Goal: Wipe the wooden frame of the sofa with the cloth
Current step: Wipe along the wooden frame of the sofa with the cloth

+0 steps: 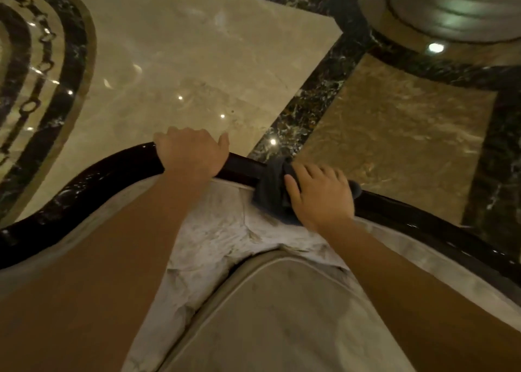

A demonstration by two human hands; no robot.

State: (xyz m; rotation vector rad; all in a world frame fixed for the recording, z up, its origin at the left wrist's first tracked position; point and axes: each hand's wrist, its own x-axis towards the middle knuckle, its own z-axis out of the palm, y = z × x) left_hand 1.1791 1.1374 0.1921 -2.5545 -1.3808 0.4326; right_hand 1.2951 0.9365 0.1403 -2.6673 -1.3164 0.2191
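A dark, glossy wooden frame [93,180] curves along the top of the sofa's back, running from the lower left to the lower right. My left hand [191,153] grips over the rail near its highest point, fingers curled behind it. A dark grey cloth [270,185] is draped over the rail just to the right. My right hand [321,195] presses down on the cloth, fingers spread over it, with a bit of cloth showing past the hand on the right.
Pale grey upholstery [225,230] and a seat cushion [282,315] lie below the rail. Beyond it is polished marble floor [197,61] with black inlay bands [318,95] and a round column base [451,10] at the top right.
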